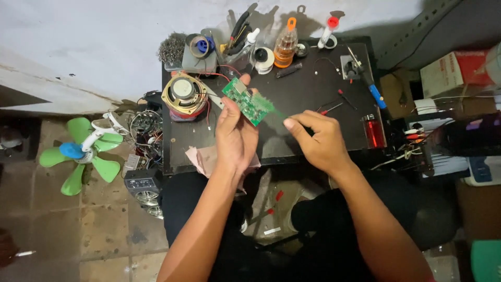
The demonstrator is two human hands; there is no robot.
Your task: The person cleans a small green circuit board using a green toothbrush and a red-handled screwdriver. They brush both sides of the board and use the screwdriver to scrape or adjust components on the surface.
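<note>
the green circuit board [247, 101] is held up above the dark desk [308, 91] by the left hand [235, 133], closed on its lower edge, thumb on one face, fingers behind. the right hand [318, 138] is pinched narrow on a thin green-tipped tool [279, 113] whose point sits at the board's near corner. a steadier result would be judged likely if the board is kept still and tilted to the light, with the tip guided gently. a speaker [183, 95] lies just beyond the left hand, a red lighter [373, 132] beside the right.
</note>
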